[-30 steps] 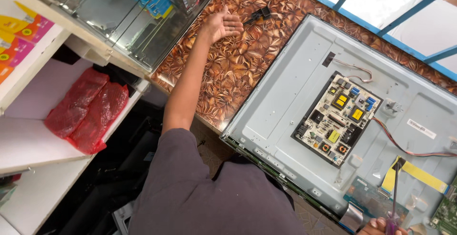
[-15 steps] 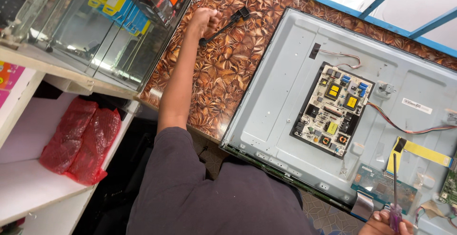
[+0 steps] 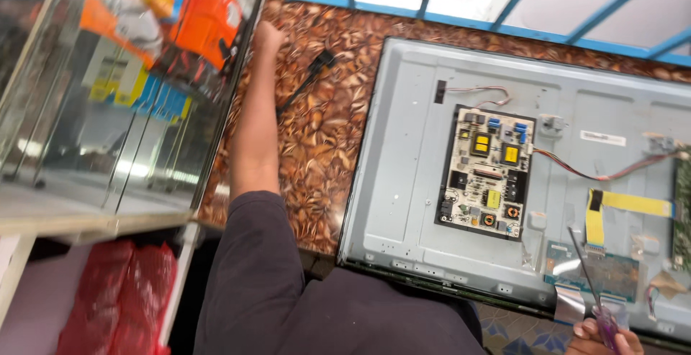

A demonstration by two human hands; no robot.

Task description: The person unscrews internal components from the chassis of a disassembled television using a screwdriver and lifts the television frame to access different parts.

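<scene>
Left hand (image 3: 268,36) has shifted, fisted, toward the glass case (image 3: 108,110); right hand (image 3: 604,335) grips a screwdriver (image 3: 592,290).

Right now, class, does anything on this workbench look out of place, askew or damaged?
Nothing looks broken. The television panel lies face down with its back cover absent, baring the circuit board and loose wires. A black cable lies stray on the brown patterned counter near the left hand. The right hand holds a screwdriver.
</scene>
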